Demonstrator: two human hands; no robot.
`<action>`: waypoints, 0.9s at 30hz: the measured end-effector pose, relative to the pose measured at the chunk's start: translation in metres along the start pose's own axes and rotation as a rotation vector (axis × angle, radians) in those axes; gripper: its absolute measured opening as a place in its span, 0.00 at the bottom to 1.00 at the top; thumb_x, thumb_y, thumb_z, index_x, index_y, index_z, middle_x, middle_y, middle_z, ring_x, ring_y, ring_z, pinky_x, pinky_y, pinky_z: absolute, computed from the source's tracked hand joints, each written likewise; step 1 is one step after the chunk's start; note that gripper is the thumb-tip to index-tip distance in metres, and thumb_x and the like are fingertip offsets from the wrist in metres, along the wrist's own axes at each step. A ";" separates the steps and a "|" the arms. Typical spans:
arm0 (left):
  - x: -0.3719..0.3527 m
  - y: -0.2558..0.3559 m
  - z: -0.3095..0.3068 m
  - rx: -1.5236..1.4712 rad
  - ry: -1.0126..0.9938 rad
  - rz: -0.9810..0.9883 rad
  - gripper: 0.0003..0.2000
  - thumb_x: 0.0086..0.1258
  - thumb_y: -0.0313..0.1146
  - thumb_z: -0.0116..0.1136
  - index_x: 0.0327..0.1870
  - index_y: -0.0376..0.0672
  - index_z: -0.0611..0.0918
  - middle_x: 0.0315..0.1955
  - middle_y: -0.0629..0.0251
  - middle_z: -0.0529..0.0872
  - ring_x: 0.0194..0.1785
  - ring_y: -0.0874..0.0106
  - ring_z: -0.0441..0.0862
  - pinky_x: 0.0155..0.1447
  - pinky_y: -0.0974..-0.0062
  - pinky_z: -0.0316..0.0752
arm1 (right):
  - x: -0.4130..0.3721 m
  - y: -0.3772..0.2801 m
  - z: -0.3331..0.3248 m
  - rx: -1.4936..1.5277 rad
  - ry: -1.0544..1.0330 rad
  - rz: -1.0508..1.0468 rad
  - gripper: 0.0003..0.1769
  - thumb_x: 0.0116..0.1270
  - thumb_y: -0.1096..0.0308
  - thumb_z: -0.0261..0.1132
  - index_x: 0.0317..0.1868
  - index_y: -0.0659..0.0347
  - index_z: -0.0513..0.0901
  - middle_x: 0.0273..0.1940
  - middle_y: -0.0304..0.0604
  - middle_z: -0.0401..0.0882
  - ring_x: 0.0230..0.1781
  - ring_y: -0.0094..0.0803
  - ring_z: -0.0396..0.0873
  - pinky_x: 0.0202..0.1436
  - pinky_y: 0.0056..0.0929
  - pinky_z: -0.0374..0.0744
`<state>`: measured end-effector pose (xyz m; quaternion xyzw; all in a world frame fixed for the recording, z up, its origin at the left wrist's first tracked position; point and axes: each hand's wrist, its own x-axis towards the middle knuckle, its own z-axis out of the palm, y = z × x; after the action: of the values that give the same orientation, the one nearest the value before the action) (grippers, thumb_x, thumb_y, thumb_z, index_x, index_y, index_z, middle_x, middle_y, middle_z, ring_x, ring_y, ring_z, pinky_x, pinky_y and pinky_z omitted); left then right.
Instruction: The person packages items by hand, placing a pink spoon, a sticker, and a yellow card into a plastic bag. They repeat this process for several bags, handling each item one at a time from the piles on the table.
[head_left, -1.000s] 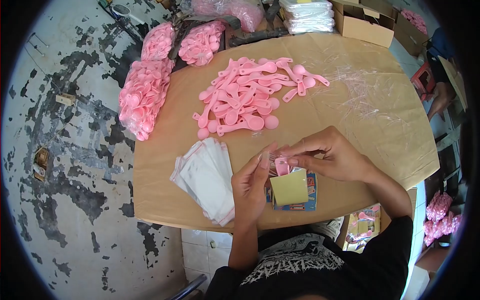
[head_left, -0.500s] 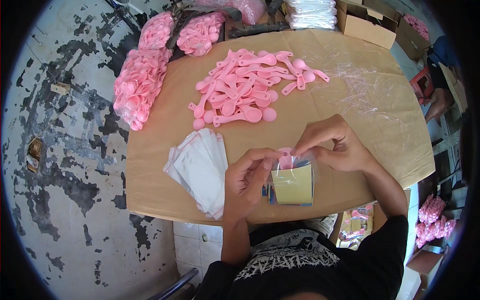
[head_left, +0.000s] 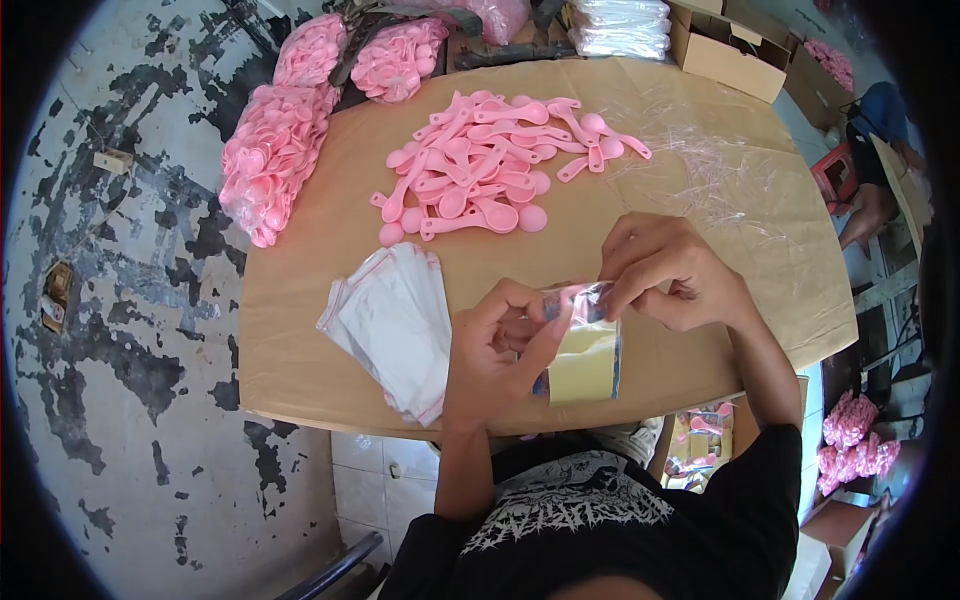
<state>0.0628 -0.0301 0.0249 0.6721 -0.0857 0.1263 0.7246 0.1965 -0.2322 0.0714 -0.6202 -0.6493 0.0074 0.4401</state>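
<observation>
Together, left hand (head_left: 492,352) and right hand (head_left: 668,270) on clear pouch (head_left: 584,345)

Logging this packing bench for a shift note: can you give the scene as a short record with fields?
left hand: grips small clear bag from the left side
right hand: pinches the bag's top edge
inside bag: yellow card
table: loose pink spoons, stack of empty bags
beyond far left edge: bagged pink spoons
</observation>
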 end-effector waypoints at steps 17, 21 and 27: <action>-0.093 0.022 -0.090 0.727 0.309 0.207 0.15 0.61 0.23 0.63 0.49 0.37 0.83 0.56 0.52 0.82 0.64 0.54 0.75 0.66 0.55 0.70 | -0.009 -0.066 -0.038 -0.219 -0.370 0.650 0.14 0.57 0.68 0.73 0.44 0.59 0.85 0.36 0.42 0.87 0.38 0.37 0.84 0.42 0.37 0.78; -0.099 0.003 -0.089 1.009 0.308 0.127 0.13 0.60 0.25 0.65 0.47 0.37 0.84 0.55 0.55 0.82 0.65 0.51 0.74 0.70 0.51 0.64 | 0.046 -0.036 0.041 -0.302 -0.186 0.429 0.15 0.62 0.59 0.69 0.42 0.61 0.85 0.35 0.44 0.86 0.39 0.42 0.83 0.44 0.40 0.79; -0.101 -0.007 -0.079 0.981 0.376 0.163 0.15 0.60 0.23 0.63 0.50 0.36 0.82 0.57 0.53 0.81 0.67 0.50 0.71 0.71 0.51 0.62 | 0.100 0.011 0.114 0.014 -0.447 0.586 0.16 0.67 0.58 0.65 0.40 0.65 0.85 0.30 0.46 0.86 0.31 0.43 0.84 0.40 0.37 0.79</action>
<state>-0.0349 0.0418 -0.0177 0.8889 0.0629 0.3258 0.3159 0.1544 -0.0872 0.0519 -0.7598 -0.5242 0.2731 0.2708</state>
